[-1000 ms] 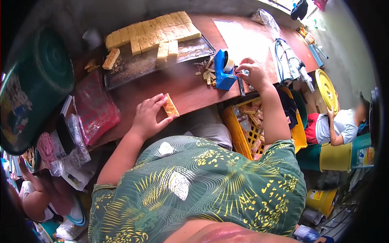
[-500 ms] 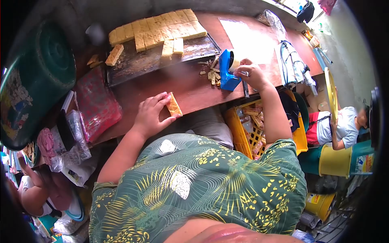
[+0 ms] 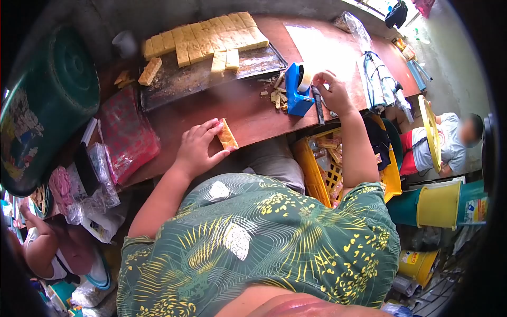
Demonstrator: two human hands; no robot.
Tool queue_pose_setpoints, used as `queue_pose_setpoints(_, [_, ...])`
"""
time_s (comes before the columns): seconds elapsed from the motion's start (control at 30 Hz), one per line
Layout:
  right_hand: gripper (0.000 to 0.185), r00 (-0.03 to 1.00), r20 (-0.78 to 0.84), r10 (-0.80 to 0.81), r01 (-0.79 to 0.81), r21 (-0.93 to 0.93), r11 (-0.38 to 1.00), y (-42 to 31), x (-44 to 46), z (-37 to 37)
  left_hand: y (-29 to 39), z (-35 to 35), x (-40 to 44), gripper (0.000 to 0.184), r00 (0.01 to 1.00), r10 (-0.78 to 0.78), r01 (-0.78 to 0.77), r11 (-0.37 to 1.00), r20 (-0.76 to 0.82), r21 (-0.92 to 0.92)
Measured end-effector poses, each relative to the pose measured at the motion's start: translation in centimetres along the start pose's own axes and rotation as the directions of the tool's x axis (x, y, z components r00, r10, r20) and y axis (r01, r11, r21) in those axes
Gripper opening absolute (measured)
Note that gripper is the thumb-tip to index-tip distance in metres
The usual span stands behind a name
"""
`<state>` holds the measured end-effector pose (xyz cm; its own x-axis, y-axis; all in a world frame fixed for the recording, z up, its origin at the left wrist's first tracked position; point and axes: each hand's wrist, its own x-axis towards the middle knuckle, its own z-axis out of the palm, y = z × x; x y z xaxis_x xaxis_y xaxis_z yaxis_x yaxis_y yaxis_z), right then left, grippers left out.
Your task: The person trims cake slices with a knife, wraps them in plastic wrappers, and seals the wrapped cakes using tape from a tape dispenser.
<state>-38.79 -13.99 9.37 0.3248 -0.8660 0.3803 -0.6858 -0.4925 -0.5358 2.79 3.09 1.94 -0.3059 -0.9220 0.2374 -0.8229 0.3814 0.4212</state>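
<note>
My left hand (image 3: 199, 147) is closed on a small wrapped cake bar (image 3: 228, 136), thumb and fingers at its two ends, at the table's front edge. To the right, my right hand (image 3: 334, 94) is raised beside a blue tape dispenser (image 3: 299, 94), its fingertips pinched on what looks like a small pale piece of tape. A clear roll (image 3: 304, 78) sits in the dispenser. Behind my hands, a dark baking tray (image 3: 185, 84) bears a slab of cake cut into bars (image 3: 211, 37), with a few bars set apart.
Crumbs and offcuts (image 3: 278, 99) lie beside the dispenser. A yellow crate (image 3: 304, 164) of wrapped bars stands below the table edge. A red plastic pack (image 3: 127, 137) and a large green tub (image 3: 74, 79) are at left. A person (image 3: 449, 140) sits at right, holding a yellow ring-shaped object.
My right hand has moved up and right, away from the dispenser, uncovering its roll. My left hand and the bar have barely moved. The person at right has lowered the yellow ring-shaped object.
</note>
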Motion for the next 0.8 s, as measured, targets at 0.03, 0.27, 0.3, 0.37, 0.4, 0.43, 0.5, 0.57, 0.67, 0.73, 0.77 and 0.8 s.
queue_pose_setpoints(0.03, [0.014, 0.999, -0.040, -0.030, 0.030, -0.016, 0.999, -0.4, -0.1, -0.2, 0.0, 0.0, 0.0, 0.074, 1.000, 0.007, -0.007, 1.000, -0.006, -0.008])
queue_pose_setpoints(0.27, [0.004, 1.000, 0.000, 0.019, -0.018, 0.082, 0.996, -5.1, -7.8, 1.7, -0.3, 0.1, -0.1, 0.073, 0.999, 0.026, -0.027, 0.999, -0.028, -0.030])
queue_pose_setpoints(0.3, [0.006, 0.995, -0.007, 0.095, -0.093, 0.163, 0.982, -4.8, -8.9, 2.9, -0.2, 0.1, 0.0, 0.072, 0.999, 0.031, -0.032, 0.999, -0.024, -0.033])
queue_pose_setpoints(0.37, [0.008, 0.975, -0.005, 0.220, -0.207, 0.324, 0.923, -2.0, -10.5, 5.4, 0.1, 0.0, 0.0, 0.072, 1.000, 0.016, -0.016, 1.000, -0.016, -0.004])
queue_pose_setpoints(0.4, [0.009, 0.946, 0.064, 0.319, -0.301, 0.544, 0.783, -0.8, -11.1, 6.3, 0.2, 0.1, 0.0, 0.071, 1.000, 0.009, -0.009, 1.000, -0.016, 0.012])
queue_pose_setpoints(0.43, [0.010, 0.939, 0.055, 0.339, -0.300, 0.615, 0.730, -0.4, -11.3, 6.5, 0.2, 0.2, 0.1, 0.071, 1.000, 0.013, -0.013, 1.000, -0.020, 0.006])
queue_pose_setpoints(0.5, [0.011, 0.925, 0.050, 0.377, -0.285, 0.746, 0.602, -0.4, -11.3, 7.1, 0.1, 0.3, -0.1, 0.071, 1.000, 0.012, -0.012, 1.000, -0.024, -0.002])
queue_pose_setpoints(0.57, [0.009, 0.906, 0.017, 0.424, -0.265, 0.802, 0.535, -1.1, -11.3, 7.1, 0.1, 0.4, -0.2, 0.071, 0.999, 0.022, -0.022, 1.000, -0.034, 0.010])
queue_pose_setpoints(0.67, [0.015, 0.891, 0.038, 0.453, -0.219, 0.909, 0.355, -1.4, -10.8, 6.7, 0.2, 0.5, 0.1, 0.070, 0.999, 0.038, -0.037, 0.999, -0.039, 0.015])
queue_pose_setpoints(0.73, [0.021, 0.842, 0.008, 0.539, -0.268, 0.874, 0.406, -0.6, -10.6, 7.4, 0.3, 0.7, 0.4, 0.069, 0.998, 0.052, -0.052, 0.999, -0.038, 0.000])
queue_pose_setpoints(0.77, [0.025, 0.815, -0.011, 0.580, -0.294, 0.854, 0.430, -0.1, -10.6, 7.7, 0.3, 1.0, 0.6, 0.069, 0.997, 0.061, -0.062, 0.998, -0.036, -0.014])
queue_pose_setpoints(0.8, [0.028, 0.841, -0.043, 0.539, -0.282, 0.816, 0.505, 0.0, -10.4, 7.7, 0.2, 1.2, 0.7, 0.069, 0.997, 0.071, -0.072, 0.997, -0.033, -0.029])
